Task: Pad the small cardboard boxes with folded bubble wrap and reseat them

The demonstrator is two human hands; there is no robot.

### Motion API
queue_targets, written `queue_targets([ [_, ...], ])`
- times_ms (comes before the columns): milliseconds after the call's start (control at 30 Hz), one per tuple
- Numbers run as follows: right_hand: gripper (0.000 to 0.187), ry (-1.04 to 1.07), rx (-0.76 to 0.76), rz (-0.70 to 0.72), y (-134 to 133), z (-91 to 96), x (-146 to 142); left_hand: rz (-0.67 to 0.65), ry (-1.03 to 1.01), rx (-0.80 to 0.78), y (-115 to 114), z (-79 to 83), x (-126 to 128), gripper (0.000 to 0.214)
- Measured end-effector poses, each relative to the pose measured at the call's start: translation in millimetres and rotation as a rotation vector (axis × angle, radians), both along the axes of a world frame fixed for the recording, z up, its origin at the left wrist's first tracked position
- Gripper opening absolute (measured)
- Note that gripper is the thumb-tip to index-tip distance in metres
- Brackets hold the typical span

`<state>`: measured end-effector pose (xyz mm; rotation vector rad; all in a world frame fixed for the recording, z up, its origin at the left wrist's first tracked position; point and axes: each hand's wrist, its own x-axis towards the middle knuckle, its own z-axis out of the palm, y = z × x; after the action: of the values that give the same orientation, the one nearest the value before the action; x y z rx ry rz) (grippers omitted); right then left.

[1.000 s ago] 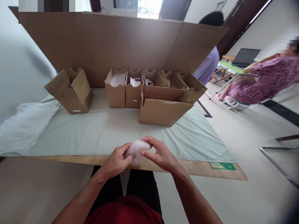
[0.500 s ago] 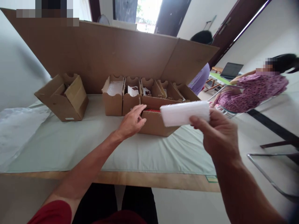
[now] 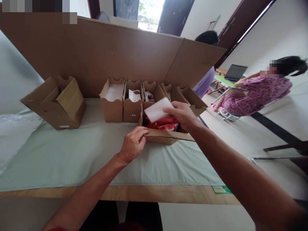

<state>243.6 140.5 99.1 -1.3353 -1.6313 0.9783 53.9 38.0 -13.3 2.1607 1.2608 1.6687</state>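
My right hand (image 3: 184, 115) grips a flat white packet (image 3: 157, 110), its thumb on top, and holds it tilted over an open cardboard box (image 3: 163, 138). Red packages (image 3: 166, 124) show inside that box, below the white packet. At the box's near left corner my left hand (image 3: 133, 142) pinches the front wall, which leans outward. What kind of packet the white one is, I cannot make out.
Behind stands a row of several narrow cardboard boxes (image 3: 111, 110), one holding a white wrapped item. Another cardboard box (image 3: 64, 109) sits at the left, near clear plastic (image 3: 14, 138). A tall cardboard panel (image 3: 115, 54) rises behind. A seated person (image 3: 264, 85) is at the right.
My right hand has carried the white packet left and over the front box. My left hand has closed on the box's front wall, which now leans outward, showing more red packages.
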Motion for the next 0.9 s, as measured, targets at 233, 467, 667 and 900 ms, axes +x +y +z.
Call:
queue_targets([
  [233, 0.02, -0.801, 0.098, -0.023, 2, -18.3, -31, 0.018, 0.001, -0.009, 0, -5.1, 2, 0.034],
  [467, 0.043, -1.197, -0.025, 0.195, 2, -14.6, -68, 0.023, 0.022, -0.006, 2, -6.9, 1, 0.033],
  [667, 0.039, -1.281, -0.046, 0.234, 6, -15.1, -72, 0.026, -0.003, -0.005, 5, -9.1, 2, 0.035],
  [900, 0.036, -1.278, -0.006, 0.269, 7, -21.0, -87, 0.029, -0.014, -0.025, 5, -4.4, 1, 0.034],
])
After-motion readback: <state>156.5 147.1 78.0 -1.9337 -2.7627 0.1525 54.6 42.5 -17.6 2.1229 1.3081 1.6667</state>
